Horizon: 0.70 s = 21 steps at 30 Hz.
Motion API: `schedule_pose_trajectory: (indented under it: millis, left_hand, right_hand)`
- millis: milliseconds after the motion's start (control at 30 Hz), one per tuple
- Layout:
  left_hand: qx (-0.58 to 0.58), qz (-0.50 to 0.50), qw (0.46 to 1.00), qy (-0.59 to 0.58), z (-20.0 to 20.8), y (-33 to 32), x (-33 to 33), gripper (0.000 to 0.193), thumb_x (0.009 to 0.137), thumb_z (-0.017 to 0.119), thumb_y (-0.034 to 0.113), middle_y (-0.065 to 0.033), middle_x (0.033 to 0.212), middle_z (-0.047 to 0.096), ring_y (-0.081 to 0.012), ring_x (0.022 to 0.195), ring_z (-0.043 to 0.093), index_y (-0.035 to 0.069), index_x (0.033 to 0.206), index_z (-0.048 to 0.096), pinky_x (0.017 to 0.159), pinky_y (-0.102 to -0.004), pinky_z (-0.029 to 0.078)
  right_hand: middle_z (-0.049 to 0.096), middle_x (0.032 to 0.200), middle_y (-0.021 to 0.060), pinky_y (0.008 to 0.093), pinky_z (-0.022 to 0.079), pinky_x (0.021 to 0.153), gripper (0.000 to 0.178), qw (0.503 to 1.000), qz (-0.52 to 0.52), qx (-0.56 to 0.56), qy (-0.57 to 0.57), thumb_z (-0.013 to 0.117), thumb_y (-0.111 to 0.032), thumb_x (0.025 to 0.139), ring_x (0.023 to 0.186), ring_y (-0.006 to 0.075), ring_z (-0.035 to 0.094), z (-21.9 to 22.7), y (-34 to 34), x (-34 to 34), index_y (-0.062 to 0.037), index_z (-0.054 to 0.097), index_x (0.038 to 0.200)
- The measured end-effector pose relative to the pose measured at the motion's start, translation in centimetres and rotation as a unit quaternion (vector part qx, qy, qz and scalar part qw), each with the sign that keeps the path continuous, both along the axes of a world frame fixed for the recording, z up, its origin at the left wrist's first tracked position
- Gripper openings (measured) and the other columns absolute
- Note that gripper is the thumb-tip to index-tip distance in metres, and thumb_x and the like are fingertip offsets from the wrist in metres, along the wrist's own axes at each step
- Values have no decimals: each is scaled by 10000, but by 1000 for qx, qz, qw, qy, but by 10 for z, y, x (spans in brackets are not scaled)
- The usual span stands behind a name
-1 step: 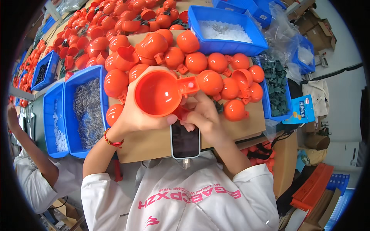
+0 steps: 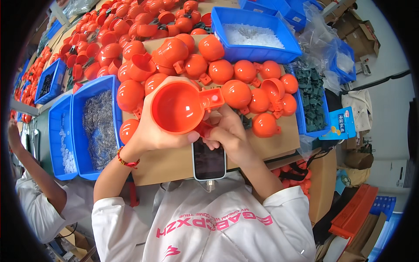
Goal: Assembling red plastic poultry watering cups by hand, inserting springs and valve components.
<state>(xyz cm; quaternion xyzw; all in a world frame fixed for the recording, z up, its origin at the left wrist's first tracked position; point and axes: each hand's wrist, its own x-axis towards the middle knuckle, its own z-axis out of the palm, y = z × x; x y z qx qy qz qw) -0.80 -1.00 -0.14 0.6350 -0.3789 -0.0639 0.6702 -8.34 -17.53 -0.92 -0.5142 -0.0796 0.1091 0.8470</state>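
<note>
My left hand [image 2: 159,139] wraps around an orange plastic cup [image 2: 174,109], its round hollow turned up toward me. A short square arm [image 2: 212,98] with a small white spot sticks out from the cup's right side. Just under that arm, the fingers of my right hand [image 2: 229,131] are bent and pressed against the cup's orange lower part; what lies between the fingertips is partly hidden. A phone [image 2: 209,161] with a pale case lies below my hands on the cardboard [image 2: 161,168], a white plug at its lower end.
Many similar orange cups [image 2: 238,94] lie beyond my hands. At left stand blue bins of metal springs [image 2: 98,126] and small white rings [image 2: 67,159]. A blue bin [image 2: 257,52] of white pieces stands far, one of dark green parts [image 2: 313,100] right. Another person's arm [image 2: 39,170] shows at left.
</note>
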Motion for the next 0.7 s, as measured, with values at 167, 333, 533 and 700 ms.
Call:
schedule_pose_trajectory:
  millis: [167,333,533,700]
  left_hand:
    - [-14,1,994,113,2,-2,-4,629,522,764,204,-84,1023,507,-158,923,514,-21,1043,492,816,-296,422]
    - [-15,-8,993,114,2,0,-6,623,530,766,212,-79,1022,502,-152,932,506,-17,1040,490,822,-293,414]
    - [-9,-19,998,57,-1,0,-2,617,533,764,213,-84,1031,505,-158,939,503,-16,1038,495,827,-298,411]
    - [13,-18,999,36,-1,2,0,617,530,764,212,-85,1035,507,-158,941,505,-14,1038,497,832,-304,413]
  right_hand:
    - [539,861,44,186,365,467,264,1000,-9,-5,-2,438,24,806,605,42,455,-2,-1,-4,-51,400,1056]
    - [529,817,47,190,392,488,135,998,-52,-39,1,466,-20,852,611,59,482,5,0,-8,-40,436,982]
    - [519,786,39,191,403,499,103,996,-24,-80,-26,473,-34,858,634,68,494,-2,-9,-9,-43,453,959]
    - [508,747,4,178,394,475,131,994,-62,-81,-40,470,-31,854,652,59,502,-1,1,-9,-61,443,979]
